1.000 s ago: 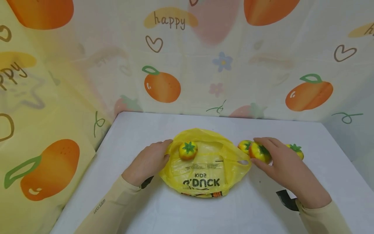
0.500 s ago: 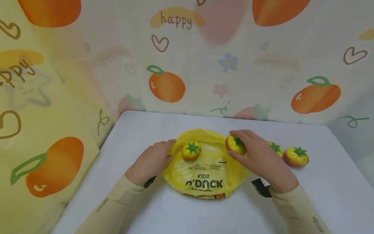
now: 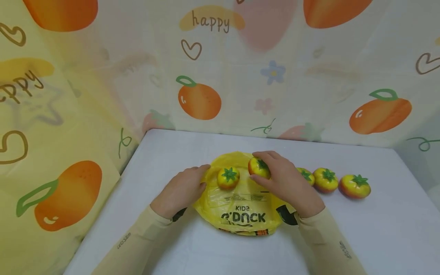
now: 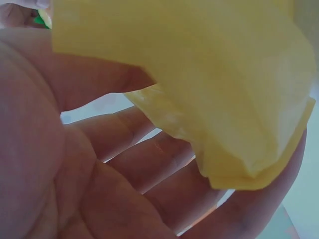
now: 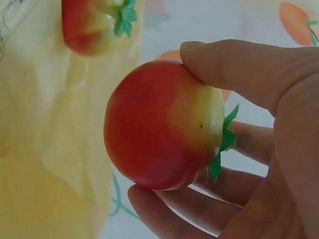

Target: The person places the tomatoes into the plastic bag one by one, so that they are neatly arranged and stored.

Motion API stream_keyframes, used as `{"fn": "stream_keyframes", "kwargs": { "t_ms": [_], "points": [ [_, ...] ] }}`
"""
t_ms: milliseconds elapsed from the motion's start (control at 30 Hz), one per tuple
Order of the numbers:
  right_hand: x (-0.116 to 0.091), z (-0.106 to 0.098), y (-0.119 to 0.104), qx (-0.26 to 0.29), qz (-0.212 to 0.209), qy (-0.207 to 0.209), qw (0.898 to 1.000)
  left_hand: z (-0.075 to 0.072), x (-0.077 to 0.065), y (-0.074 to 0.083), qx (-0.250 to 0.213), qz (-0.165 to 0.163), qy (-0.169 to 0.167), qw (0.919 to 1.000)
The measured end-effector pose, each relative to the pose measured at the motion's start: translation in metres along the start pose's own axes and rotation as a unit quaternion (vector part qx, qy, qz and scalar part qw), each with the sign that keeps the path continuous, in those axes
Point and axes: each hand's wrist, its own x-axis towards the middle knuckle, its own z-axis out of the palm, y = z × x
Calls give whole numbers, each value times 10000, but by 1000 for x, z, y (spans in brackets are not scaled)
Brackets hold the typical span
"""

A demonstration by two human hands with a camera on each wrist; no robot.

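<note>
A yellow plastic bag [image 3: 213, 214] with dark lettering lies spread open on the white table. My left hand [image 3: 178, 191] holds its left rim; in the left wrist view, the bag's film [image 4: 199, 84] passes over the thumb and against the fingers. One toy tomato [image 3: 228, 179], yellow-red with a green leafy top, rests within the bag's opening. Over the bag's right part, my right hand [image 3: 287, 183] grips another toy tomato [image 3: 256, 168] between thumb and fingers. Its red underside [image 5: 149, 129] faces the right wrist camera, leaves toward the palm.
Right of the bag, three more toy tomatoes stand in a row: a near one [image 3: 305, 175] partly behind my right hand, a middle one [image 3: 325, 180] and an outer one [image 3: 355, 186]. A fruit-printed cloth [image 3: 240, 76] hangs behind the table.
My right hand has carried its toy tomato leftward from the row to over the bag, uncovering the tomatoes on the right. My left hand stays at the bag's left rim.
</note>
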Motion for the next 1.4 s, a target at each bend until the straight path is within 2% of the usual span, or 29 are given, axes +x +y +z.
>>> {"fn": "stream_keyframes", "kwargs": {
  "t_ms": [167, 500, 733, 1400],
  "points": [
    [4, 8, -1, 23, -81, -67, 9999, 1, -1, -1, 24, 27, 99, 9999],
    [10, 20, -2, 47, -215, -92, 9997, -1, -1, 0, 50, 63, 62, 9999],
    [13, 29, -2, 38, -118, -339, 9993, -1, -1, 0, 74, 78, 33, 9999],
    [17, 40, 6, 3, -27, -454, 9990, 0, 0, 3, 65, 128, 26, 9999]
  ]
}}
